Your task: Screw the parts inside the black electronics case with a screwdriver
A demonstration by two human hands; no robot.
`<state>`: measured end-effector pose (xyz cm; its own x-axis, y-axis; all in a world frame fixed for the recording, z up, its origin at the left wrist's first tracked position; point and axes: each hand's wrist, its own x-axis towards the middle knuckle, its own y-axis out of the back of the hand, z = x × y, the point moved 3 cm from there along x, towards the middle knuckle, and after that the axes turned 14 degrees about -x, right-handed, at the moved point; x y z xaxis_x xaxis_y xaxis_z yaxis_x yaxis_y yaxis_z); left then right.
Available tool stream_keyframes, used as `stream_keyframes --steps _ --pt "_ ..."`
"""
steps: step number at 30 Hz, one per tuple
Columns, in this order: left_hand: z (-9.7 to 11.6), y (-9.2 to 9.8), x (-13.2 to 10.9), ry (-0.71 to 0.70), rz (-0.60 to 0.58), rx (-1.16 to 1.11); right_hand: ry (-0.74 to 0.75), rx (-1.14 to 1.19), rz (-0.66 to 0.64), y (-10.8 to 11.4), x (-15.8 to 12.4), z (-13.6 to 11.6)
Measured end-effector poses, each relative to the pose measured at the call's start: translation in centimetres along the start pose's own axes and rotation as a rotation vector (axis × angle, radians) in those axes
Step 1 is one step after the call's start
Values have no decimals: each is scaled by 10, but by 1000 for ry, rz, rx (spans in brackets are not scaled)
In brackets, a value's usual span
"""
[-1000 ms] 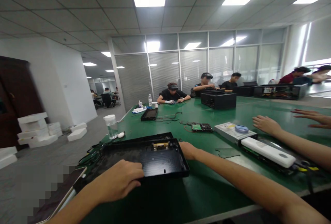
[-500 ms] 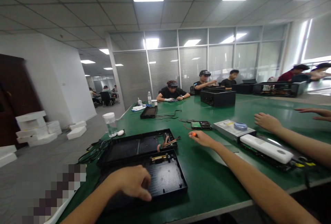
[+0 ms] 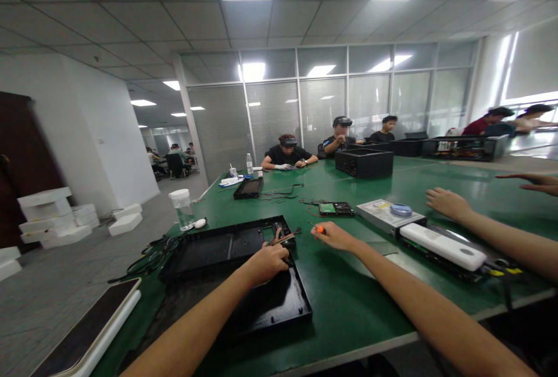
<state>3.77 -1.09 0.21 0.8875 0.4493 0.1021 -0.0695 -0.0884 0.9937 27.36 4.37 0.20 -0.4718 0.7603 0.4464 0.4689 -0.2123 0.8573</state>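
Observation:
My left hand [image 3: 268, 264], its fingers curled together, is over the upper right part of a black plastic casing [image 3: 288, 301]; what its fingertips pinch is hidden. Bundled coloured wires [image 3: 282, 239] lie just beyond it, at the right end of a second black casing [image 3: 218, 244]. Further right, my right hand [image 3: 333, 236] is closed around a small screwdriver with an orange handle [image 3: 321, 229], its thin shaft pointing up and left. A hard drive with a green board [image 3: 335, 208] lies on the table beyond that hand.
A clear jar [image 3: 183, 211] and cables [image 3: 152, 258] are at the left. A phone [image 3: 93, 330] lies front left. Right of my right hand are a metal drive [image 3: 387, 216] and a white device [image 3: 442, 246], with another person's hands [image 3: 449, 204] near them. People sit across the green table [image 3: 349, 295].
My left hand has moved up and right, from the casing's near edge to beside the wires, and its fingers have closed. The screwdriver in my right hand now points up and left.

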Motion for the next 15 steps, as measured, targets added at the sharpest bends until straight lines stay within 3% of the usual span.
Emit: stream_keyframes --steps 8,15 --pt "2 12 5 10 219 -232 38 -28 43 0 4 -10" --pt "0 1 10 3 169 -220 60 -57 41 0 4 -17"
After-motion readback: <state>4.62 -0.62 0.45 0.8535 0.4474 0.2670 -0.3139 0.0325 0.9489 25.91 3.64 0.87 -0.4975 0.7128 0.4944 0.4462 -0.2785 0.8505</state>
